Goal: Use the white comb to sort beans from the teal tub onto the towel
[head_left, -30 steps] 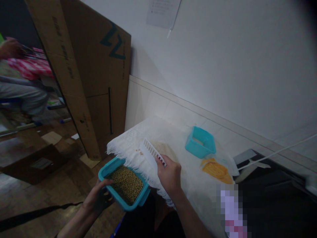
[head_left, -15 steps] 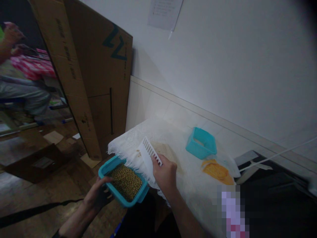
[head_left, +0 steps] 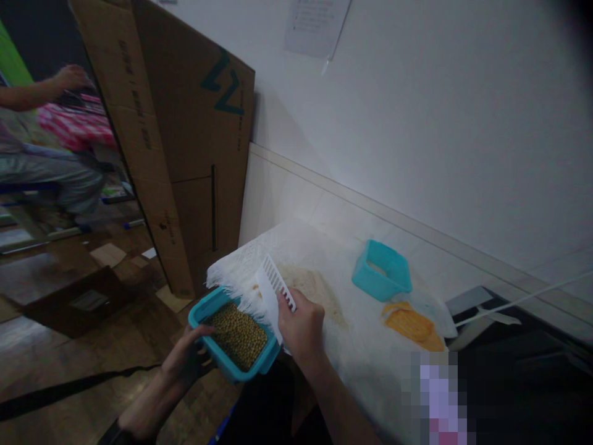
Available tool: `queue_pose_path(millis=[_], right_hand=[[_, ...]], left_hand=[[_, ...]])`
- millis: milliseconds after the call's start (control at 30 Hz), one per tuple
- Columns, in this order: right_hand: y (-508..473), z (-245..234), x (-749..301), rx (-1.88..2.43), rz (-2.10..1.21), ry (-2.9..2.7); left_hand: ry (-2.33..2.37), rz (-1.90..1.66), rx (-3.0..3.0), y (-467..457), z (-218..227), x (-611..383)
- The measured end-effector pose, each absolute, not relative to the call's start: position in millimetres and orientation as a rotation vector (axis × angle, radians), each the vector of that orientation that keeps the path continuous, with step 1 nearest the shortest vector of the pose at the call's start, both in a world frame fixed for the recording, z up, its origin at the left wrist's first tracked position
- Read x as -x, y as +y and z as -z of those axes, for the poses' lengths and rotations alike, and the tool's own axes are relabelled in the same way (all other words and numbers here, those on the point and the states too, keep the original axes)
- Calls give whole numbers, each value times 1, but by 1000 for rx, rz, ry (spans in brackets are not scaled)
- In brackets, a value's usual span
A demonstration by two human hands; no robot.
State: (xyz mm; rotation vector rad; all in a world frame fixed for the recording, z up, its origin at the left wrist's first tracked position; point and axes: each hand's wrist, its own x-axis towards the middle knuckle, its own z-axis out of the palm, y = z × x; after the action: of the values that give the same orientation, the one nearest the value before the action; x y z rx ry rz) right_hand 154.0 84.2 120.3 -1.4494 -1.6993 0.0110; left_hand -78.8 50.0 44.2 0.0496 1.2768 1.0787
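Observation:
My left hand (head_left: 185, 361) grips a teal tray (head_left: 210, 309) filled with yellow-green beans (head_left: 237, 337) and holds it just below the fringed edge of a white cloth (head_left: 365, 352). My right hand (head_left: 301, 327) is closed on a white slotted scraper (head_left: 271, 293), whose blade stands on the cloth at that edge, right above the tray. A few loose beans lie on the cloth beside the blade. A faint tan patch (head_left: 315, 290) spreads on the cloth behind the scraper.
A second teal tray (head_left: 382, 272) sits farther back on the cloth, with an orange-and-clear bag (head_left: 412, 324) beside it. A tall cardboard box (head_left: 185, 142) leans against the wall at left. Another person's arm (head_left: 41, 93) shows far left. White cable (head_left: 523, 287) runs at right.
My right hand has drawn the scraper toward the cloth's edge, closer over the tray. The tray stays under the edge in my left hand. The other person's arm has moved.

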Motion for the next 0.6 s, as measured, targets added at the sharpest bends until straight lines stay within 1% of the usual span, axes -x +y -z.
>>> queue_pose_path(millis=[200,367,467,600], right_hand=[[71,-116,-144,1365,20,-1737],[54,-121,-141,1293,-73,-1753],[58,-128,-159,1370,-59,-1661],[75,-130,-193,1525,74,-1536]], left_hand=[[1303,-1086,-94,50,-44,79],[1299,-1058,-71,50,-41,79],[1296,-1075,-78,49,-39,80],[1302,-1079,-77,49,-38,79]])
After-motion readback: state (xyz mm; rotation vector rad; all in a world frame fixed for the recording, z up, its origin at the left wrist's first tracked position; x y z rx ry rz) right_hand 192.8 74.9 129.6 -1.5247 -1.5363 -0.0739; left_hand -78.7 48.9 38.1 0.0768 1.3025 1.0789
